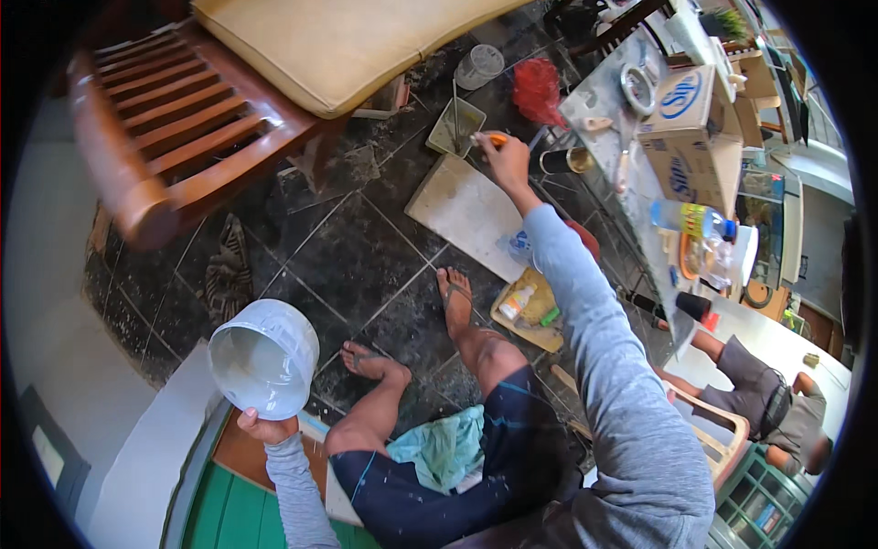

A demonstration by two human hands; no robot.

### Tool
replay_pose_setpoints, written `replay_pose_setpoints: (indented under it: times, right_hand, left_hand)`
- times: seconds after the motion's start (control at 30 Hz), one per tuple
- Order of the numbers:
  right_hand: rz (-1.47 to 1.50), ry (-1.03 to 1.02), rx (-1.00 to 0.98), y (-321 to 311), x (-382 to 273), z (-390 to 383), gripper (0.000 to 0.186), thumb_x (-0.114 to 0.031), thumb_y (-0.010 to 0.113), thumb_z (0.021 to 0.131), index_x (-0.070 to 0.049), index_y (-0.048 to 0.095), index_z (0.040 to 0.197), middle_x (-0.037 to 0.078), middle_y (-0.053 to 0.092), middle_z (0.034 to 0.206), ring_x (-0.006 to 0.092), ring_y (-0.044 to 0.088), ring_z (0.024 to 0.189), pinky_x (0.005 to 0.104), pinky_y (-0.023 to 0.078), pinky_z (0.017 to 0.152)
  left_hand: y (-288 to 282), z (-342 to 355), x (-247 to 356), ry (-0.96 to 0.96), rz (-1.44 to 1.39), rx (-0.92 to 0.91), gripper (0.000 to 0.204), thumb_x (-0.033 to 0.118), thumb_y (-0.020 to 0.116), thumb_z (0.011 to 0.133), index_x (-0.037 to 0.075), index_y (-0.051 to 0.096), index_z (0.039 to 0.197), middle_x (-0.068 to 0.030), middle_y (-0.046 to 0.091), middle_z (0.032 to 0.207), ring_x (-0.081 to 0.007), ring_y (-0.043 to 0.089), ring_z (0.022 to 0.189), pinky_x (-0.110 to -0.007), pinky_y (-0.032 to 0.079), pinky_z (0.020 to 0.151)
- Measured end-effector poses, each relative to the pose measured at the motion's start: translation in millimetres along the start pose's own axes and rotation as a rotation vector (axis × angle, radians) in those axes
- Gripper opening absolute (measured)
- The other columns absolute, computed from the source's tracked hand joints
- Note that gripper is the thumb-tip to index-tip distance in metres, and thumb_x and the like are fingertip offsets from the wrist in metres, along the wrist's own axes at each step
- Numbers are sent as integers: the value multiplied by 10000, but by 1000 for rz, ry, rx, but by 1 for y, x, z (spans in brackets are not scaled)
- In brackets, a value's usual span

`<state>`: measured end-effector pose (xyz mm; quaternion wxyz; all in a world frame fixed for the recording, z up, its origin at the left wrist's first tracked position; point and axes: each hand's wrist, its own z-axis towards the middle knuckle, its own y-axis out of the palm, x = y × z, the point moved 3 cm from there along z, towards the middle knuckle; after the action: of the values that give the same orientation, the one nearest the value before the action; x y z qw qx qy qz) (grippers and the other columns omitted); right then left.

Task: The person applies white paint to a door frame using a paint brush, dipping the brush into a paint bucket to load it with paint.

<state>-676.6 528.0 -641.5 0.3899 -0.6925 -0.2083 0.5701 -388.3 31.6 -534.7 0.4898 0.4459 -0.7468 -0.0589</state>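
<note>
My left hand holds a pale blue plastic bowl from below, low on the left, tilted so its inside shows. My right hand reaches far forward on a grey-sleeved arm and grips a tool with an orange handle, right beside a small square tray on the dark tiled floor. A flat pale board lies on the floor just under that arm. I sit with bare legs stretched out, both feet in sandals.
A wooden bench with a beige cushion stands at the back left. A cluttered table with a cardboard box and a bottle is on the right. Another person sits lower right. A clear cup and red mesh lie nearby.
</note>
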Motion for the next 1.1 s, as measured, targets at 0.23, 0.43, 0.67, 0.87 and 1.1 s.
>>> replay_pose_setpoints:
  times: [0.23,0.43,0.67,0.87,1.1]
  right_hand:
    - [-299,-58,-109,127,88,78,315,-345,666,813,-31,691,822,219,652,762,370,649,757,445,494,669]
    - [-357,-192,-172,140,105,87,300,-314,654,810,-16,679,832,241,651,825,415,636,780,478,500,700]
    - [-320,-253,-338,134,96,78,272,-269,647,799,2,666,779,255,626,744,424,620,735,466,493,649]
    - [-350,-499,-282,151,93,82,281,-261,639,810,11,669,747,256,622,725,403,629,709,464,492,648]
    - [-451,-672,-194,149,94,77,332,-284,619,836,0,624,664,238,607,672,408,605,651,494,463,603]
  left_hand:
    - [-76,97,-87,23,115,-30,656,324,560,696,6,490,1266,-134,564,1226,-300,540,1118,-440,417,987]
    - [-109,157,-122,7,48,-160,556,290,528,738,30,529,1230,-102,583,1208,-278,539,1113,-436,428,971]
    - [-161,191,-162,84,34,-120,475,262,514,767,54,542,1193,-87,570,1208,-267,519,1136,-429,412,992]
    - [-179,181,-191,77,31,-143,542,266,539,752,49,509,1248,-91,547,1257,-279,507,1168,-455,401,1005]
    - [-241,169,-243,20,-12,-22,461,224,515,775,65,527,1207,-88,560,1227,-276,514,1157,-450,414,987]
